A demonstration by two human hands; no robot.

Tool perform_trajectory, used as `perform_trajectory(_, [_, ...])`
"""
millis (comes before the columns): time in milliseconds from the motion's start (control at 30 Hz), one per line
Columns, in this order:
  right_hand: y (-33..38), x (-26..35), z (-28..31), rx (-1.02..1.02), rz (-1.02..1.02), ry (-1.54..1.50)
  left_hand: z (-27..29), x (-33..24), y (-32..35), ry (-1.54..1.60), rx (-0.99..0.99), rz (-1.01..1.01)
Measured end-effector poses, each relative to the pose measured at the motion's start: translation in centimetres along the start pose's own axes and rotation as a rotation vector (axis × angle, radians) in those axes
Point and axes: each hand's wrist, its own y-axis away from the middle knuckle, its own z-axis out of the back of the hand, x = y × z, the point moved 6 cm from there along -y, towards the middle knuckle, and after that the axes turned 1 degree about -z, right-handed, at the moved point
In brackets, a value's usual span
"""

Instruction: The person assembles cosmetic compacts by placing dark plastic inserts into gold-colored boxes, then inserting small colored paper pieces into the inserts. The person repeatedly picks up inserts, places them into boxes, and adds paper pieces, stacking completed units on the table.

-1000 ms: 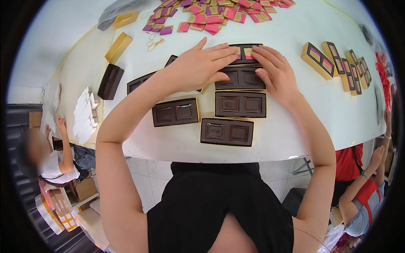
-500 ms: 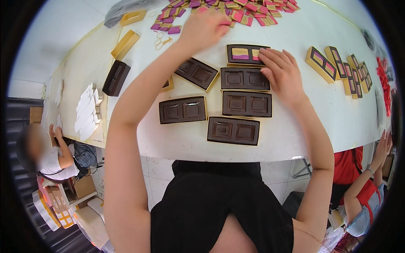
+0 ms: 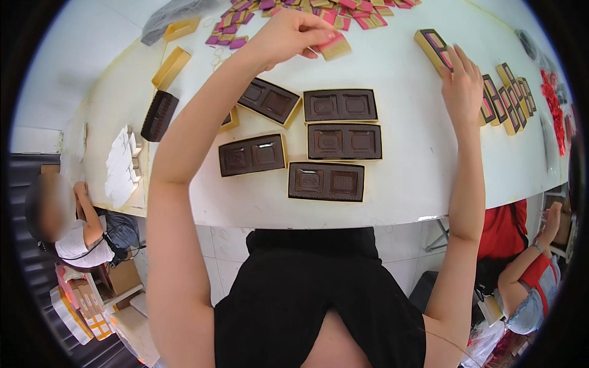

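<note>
My left hand [image 3: 291,38] pinches a small pink-and-gold wrapped square [image 3: 335,47] just in front of the heap of wrapped squares [image 3: 362,13]. Off to the right, my right hand [image 3: 463,86] has its fingers on a gold box [image 3: 423,43] whose two compartments hold wrapped squares; the fingers partly cover it. Between my arms lie several gold boxes with bare dark brown two-compartment trays, among them a far box [image 3: 340,105], a middle box [image 3: 344,141] and a near box [image 3: 326,182]. My left forearm partly hides another gold box [image 3: 229,120].
Filled gold boxes [image 3: 509,101] stand grouped at the right. Left of my arm are a dark tray [image 3: 161,115], a gold box piece [image 3: 171,68] and white folded pieces [image 3: 123,167]. Red material [image 3: 555,107] lies at the right edge. Other people sit on both sides.
My right hand has carried the filled gold box from the middle column out to the right. My left hand has come back from the heap with a pink-and-gold square.
</note>
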Motion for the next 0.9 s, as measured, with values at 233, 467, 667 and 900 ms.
perform_trajectory(233, [1.3, 11.1, 6.4, -0.105, 0.37, -0.506, -5.6, -1.8, 4.1, -0.351, 0.11, -0.219])
perform_trajectory(467, [3.1, 12.1, 2.3, 0.406, -0.185, -1.21, -5.5, -2.5, 4.5, -0.251, 0.054, -0.218])
perform_trajectory(667, [3.6, 13.2, 2.4, 0.28, 0.122, -0.74, -1.8, -1.1, 3.2, -0.665, -0.247, -0.48])
perform_trajectory(900, [5.2, 15.5, 3.7, 0.39, 0.485, -0.551, 5.5, 4.2, -5.5, -0.821, -0.291, -0.393])
